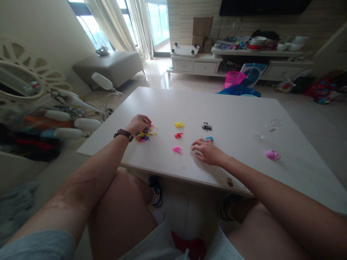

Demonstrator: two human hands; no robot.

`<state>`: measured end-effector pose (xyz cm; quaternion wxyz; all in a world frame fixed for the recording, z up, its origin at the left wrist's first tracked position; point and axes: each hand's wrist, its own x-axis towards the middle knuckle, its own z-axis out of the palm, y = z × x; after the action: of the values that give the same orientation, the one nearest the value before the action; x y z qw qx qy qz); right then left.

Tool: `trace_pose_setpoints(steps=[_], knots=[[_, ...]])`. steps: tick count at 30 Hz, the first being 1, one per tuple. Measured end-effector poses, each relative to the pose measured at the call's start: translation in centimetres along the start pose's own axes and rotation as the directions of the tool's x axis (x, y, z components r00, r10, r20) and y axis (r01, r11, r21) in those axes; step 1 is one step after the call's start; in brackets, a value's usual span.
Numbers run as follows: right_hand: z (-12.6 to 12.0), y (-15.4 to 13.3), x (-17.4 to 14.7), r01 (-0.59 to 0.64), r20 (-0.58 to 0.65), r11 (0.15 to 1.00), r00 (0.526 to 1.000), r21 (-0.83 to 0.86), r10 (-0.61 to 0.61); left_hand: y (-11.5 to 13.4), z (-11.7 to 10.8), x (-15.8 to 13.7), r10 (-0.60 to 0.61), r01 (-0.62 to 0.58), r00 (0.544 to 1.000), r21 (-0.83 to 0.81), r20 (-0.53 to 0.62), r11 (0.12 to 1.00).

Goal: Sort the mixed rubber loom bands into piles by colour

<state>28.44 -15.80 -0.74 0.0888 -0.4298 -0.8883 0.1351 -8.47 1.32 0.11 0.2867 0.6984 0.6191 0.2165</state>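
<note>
My left hand (138,124) is over the far side of a mixed pile (143,135) of small, thin, coloured pieces. Its fingers are curled together at the pile, with a bit of pink by the fingertips; what they hold is too small to make out. Palm down on the table, my right hand (207,151) has its fingers apart and holds nothing. Just beyond it lies a blue heap (209,138), partly hidden by the hand. Sorted heaps stand between and beyond my hands: yellow (179,124), red (178,135), pink (177,149) and black (206,126).
On the white table's (162,103) right side are a clear plastic container (273,124) lying down and a pink-purple object (272,155). A small brown sticker or mark (230,182) is near the front edge. A white lamp stand (101,81) rises beyond the left edge.
</note>
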Motion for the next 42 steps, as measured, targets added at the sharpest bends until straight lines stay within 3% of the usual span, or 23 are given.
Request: trace_pose_setpoints(steps=[5,12,17,25,33,42], knots=[[0.1,0.0,0.0,-0.002,-0.008,1.000,1.000,0.000,0.002,1.3,0.4,-0.4,-0.011,0.018,0.999,-0.208,0.036,0.978],[0.1,0.0,-0.1,-0.005,-0.008,1.000,1.000,-0.004,0.005,3.4,2.4,-0.9,0.025,0.058,0.985,-0.462,0.172,0.885],[-0.1,-0.4,0.0,-0.036,-0.043,0.999,0.998,0.005,0.036,5.8,5.0,-1.6,0.115,0.097,0.936,-0.557,0.334,0.825],[-0.4,-0.9,0.1,-0.071,-0.172,0.993,0.981,0.094,0.086,11.2,8.3,-3.4,0.279,0.097,0.833,-0.622,0.478,0.777],[-1.0,-1.1,0.6,-0.110,-0.388,0.861,0.859,0.496,0.333,13.9,11.9,-4.9,0.351,0.234,0.754,-0.727,0.555,0.645],[-1.3,-0.5,0.8,-0.158,-0.372,0.748,0.790,0.644,0.487,14.9,12.9,-5.6,0.259,0.301,0.809,-0.750,0.528,0.589]])
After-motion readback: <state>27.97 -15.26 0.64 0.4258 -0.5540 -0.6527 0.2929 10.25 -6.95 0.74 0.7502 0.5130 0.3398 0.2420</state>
